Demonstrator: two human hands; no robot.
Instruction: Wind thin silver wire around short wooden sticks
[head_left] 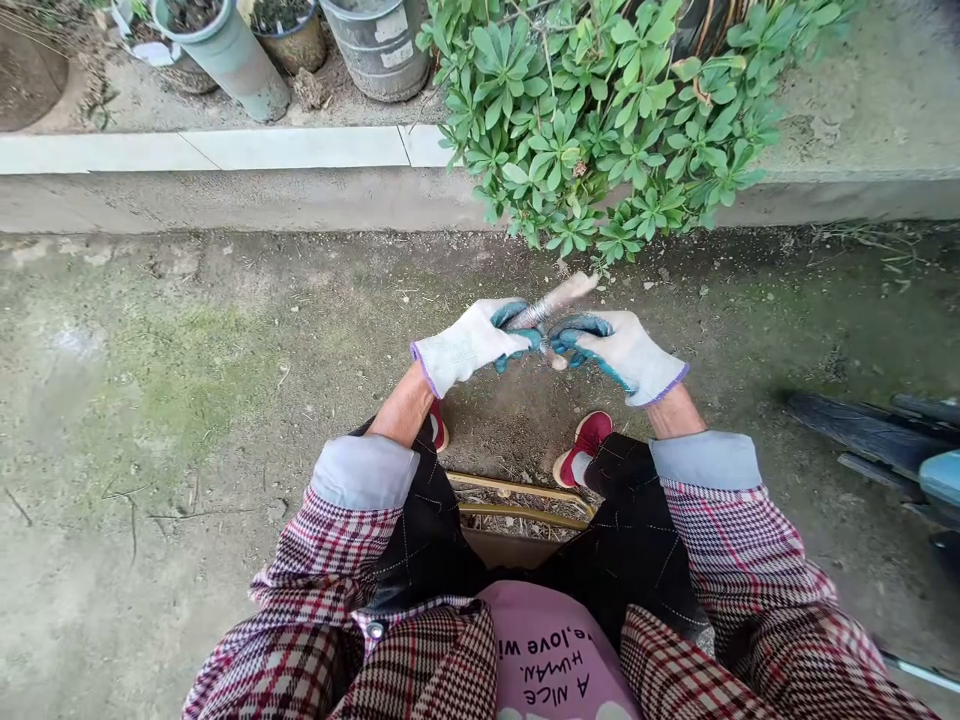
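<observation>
Both my hands wear white knit gloves with teal palms. My left hand [472,342] and my right hand [619,350] meet in front of me, fingers curled around a short pale stick-like tool [559,298] with a silvery band, which points up and to the right. Which part is handle or blade I cannot make out. I sit with knees apart, red shoes [581,445] on the dirt below the hands.
A leafy green shrub [600,110] hangs over a concrete curb [225,150] just beyond the hands. Several pots [232,50] stand behind the curb at upper left. A low wooden stool edge [517,500] shows between my legs. A dark vehicle part [885,440] lies at right.
</observation>
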